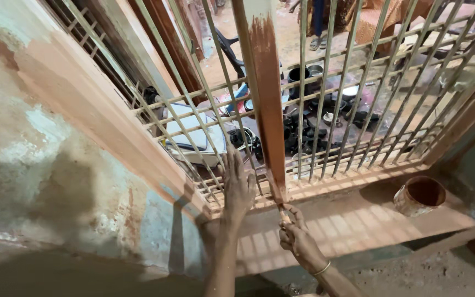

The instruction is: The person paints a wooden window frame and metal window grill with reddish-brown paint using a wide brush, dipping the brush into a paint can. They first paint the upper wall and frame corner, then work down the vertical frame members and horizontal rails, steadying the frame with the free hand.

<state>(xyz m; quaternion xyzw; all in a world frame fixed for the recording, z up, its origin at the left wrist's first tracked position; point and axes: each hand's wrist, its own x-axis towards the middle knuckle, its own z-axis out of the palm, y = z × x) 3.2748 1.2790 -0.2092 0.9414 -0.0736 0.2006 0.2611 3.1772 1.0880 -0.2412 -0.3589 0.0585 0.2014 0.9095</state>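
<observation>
My left hand (237, 187) rests flat with fingers spread on the lower bars of a window grille (353, 104). My right hand (297, 235), with a thin bangle at the wrist, grips a small paintbrush (282, 211) whose tip touches the foot of the upright centre post (266, 99). Most of the post's face carries reddish-brown paint; its top and left edge remain pale. The left frame board (100, 110) looks light brown.
A paint tin (419, 195) with brown paint inside stands on the sill (353, 220) at the right. Beyond the bars lie several dark pots, a white container and someone's feet. A patchy plaster wall (39, 181) fills the left.
</observation>
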